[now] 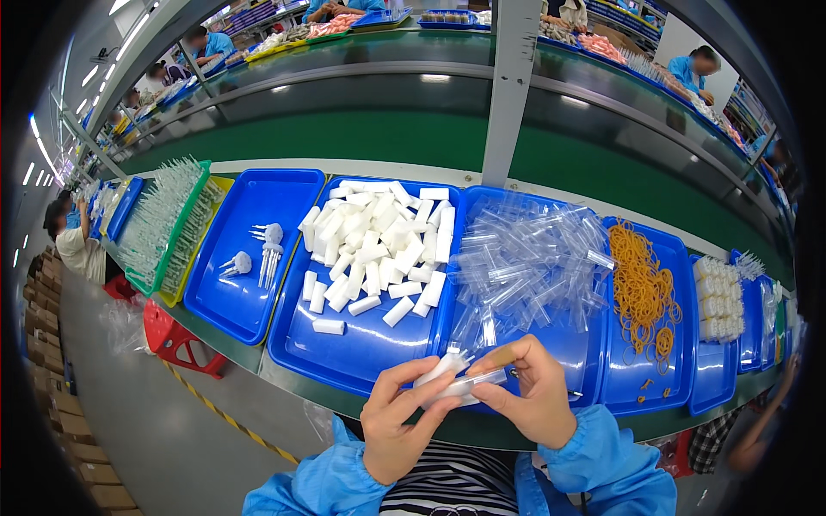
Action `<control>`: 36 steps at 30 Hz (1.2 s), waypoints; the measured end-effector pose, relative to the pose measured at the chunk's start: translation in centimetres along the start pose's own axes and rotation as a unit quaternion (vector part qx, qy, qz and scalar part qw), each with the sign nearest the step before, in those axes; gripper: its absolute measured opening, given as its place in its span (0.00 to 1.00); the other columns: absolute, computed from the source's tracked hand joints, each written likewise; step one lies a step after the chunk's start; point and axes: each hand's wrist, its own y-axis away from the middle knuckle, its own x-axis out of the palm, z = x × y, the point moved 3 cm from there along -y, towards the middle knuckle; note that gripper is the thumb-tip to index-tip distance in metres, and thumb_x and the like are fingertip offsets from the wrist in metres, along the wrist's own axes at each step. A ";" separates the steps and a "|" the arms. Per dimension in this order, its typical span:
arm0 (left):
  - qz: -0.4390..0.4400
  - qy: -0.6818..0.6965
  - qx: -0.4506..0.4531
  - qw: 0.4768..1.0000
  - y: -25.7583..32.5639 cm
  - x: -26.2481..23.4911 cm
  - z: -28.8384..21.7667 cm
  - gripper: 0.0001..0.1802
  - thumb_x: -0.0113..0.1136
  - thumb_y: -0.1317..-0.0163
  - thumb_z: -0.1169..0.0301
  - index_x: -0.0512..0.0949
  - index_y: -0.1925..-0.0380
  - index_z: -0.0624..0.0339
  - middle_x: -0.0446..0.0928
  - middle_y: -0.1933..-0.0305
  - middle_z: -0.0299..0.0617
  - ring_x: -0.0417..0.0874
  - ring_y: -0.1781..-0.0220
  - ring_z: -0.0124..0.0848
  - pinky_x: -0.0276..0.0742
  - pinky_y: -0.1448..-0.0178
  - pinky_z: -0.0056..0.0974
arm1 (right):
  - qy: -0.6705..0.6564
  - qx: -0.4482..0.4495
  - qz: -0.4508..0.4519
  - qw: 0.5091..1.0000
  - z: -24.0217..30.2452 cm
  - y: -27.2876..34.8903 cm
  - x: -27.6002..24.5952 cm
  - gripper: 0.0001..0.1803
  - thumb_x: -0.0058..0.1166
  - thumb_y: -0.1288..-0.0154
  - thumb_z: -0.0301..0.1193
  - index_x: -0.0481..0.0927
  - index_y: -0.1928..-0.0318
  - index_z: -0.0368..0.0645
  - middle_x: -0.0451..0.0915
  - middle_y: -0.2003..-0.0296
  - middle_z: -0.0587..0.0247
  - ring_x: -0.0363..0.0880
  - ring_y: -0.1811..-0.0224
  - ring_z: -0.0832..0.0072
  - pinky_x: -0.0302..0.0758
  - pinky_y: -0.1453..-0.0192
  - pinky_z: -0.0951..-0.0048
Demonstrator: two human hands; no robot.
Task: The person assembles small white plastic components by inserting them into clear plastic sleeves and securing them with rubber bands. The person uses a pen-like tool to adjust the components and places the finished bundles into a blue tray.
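Observation:
Both of my hands meet over the front edge of the blue trays. My left hand (401,414) is closed on a white cylindrical piece (440,370) that has thin pale prongs at its upper end. My right hand (535,391), a tan cover on one finger, pinches a clear plastic tube (488,378). The tube's left end meets another white part (458,391) beside my left fingertips; whether it goes inside the tube cannot be made out. Just beyond my hands lie a tray of white cylinders (374,236) and a heap of clear tubes (529,258).
Orange rubber bands (641,284) fill a tray on the right, with bundled white parts (718,301) beyond. Leftward are a tray with a few white pronged parts (268,249) and a green tray (185,228) of clear parts. A metal post (508,95) rises behind. Co-workers sit farther off.

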 end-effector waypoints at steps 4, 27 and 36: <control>0.032 0.060 0.019 0.998 0.0 0.0 0.5 0.20 0.70 0.44 0.82 0.83 0.49 0.65 0.72 0.41 0.50 0.80 0.43 0.39 0.80 0.42 0.38 | -0.081 0.027 -0.028 0.996 0.4 -0.3 -0.3 0.18 0.67 0.38 0.24 0.73 0.53 0.36 0.84 0.56 0.54 0.81 0.52 0.74 0.74 0.42 0.71; 0.188 0.202 -0.011 0.961 -0.4 -0.4 1.4 0.22 0.65 0.39 0.83 0.74 0.44 0.66 0.66 0.34 0.53 0.74 0.33 0.44 0.77 0.32 0.45 | 0.105 -0.081 0.144 0.981 2.2 -0.4 -1.0 0.22 0.71 0.43 0.28 0.79 0.49 0.40 0.78 0.45 0.50 0.76 0.41 0.59 0.72 0.37 0.64; -0.035 0.258 -0.097 0.961 -0.7 -3.6 4.4 0.18 0.62 0.37 0.83 0.76 0.46 0.70 0.69 0.33 0.56 0.74 0.34 0.43 0.75 0.33 0.45 | 0.501 -0.297 0.169 0.795 1.1 -2.2 0.4 0.16 0.53 0.41 0.28 0.81 0.52 0.43 0.80 0.51 0.63 0.76 0.48 0.69 0.71 0.46 0.68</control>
